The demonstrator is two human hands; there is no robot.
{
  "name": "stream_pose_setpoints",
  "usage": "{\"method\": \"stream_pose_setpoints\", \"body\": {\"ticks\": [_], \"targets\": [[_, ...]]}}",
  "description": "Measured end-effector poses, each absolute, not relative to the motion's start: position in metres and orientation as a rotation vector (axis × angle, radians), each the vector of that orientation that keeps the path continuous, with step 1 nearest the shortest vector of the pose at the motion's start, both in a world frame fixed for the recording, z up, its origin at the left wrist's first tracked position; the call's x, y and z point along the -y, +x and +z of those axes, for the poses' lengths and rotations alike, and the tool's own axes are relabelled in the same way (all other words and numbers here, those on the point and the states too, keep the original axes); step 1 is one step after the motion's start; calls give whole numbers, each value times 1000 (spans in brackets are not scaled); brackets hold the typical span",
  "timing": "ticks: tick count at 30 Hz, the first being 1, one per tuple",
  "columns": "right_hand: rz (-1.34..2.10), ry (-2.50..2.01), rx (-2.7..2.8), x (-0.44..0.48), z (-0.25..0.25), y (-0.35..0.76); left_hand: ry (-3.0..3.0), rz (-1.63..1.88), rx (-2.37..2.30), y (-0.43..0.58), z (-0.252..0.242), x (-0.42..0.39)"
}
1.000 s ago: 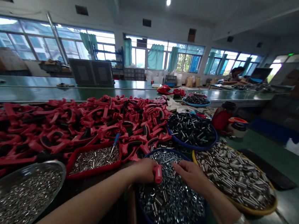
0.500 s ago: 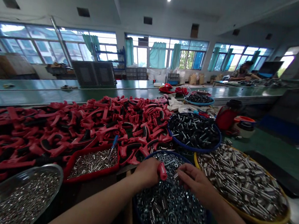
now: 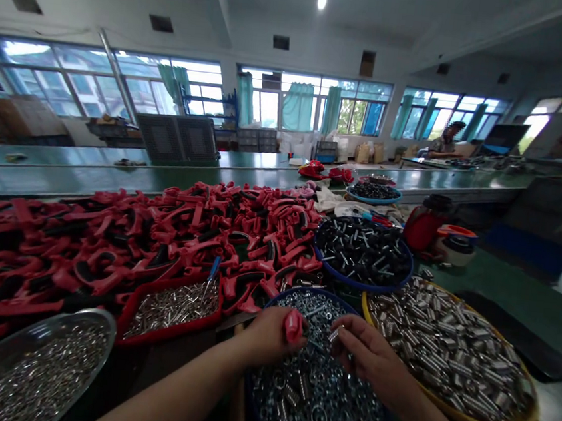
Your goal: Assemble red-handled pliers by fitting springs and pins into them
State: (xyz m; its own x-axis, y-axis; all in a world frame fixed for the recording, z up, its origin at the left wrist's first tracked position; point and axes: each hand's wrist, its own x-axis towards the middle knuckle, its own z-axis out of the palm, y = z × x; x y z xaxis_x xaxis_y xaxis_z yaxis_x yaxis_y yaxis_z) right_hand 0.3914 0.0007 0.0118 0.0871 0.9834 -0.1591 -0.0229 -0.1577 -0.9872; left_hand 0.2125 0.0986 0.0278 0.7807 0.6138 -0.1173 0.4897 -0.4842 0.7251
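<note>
My left hand is closed around a red plastic handle; one end sticks up above my fingers, and the rest is hidden in the palm. Opposite it, my right hand pinches a small metal spring between thumb and fingertips. A short gap separates the spring from the handle. Both hands hover over a blue-rimmed basket full of loose nuts and washers, with several springs lying among them.
Red handles are heaped at left. Around me stand a red tray of pins, a steel bowl of small parts, a yellow basket of springs and a blue basket of black-headed bolts. A person sits far right.
My left hand has turned the red handle, so its end points more upward, and has shifted slightly left and down. My right hand keeps the spring, a little lower.
</note>
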Motion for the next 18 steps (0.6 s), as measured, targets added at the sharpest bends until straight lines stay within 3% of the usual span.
{"method": "stream_pose_setpoints", "body": {"ticks": [7, 13, 18], "targets": [[1160, -1346, 960, 5, 21, 368, 1572, 533, -612, 218, 35, -62], [815, -1455, 1388, 14, 42, 349, 1571, 598, -672, 193, 38, -55], [1374, -1421, 1283, 2, 50, 333, 1908, 512, -652, 152, 41, -49]]}}
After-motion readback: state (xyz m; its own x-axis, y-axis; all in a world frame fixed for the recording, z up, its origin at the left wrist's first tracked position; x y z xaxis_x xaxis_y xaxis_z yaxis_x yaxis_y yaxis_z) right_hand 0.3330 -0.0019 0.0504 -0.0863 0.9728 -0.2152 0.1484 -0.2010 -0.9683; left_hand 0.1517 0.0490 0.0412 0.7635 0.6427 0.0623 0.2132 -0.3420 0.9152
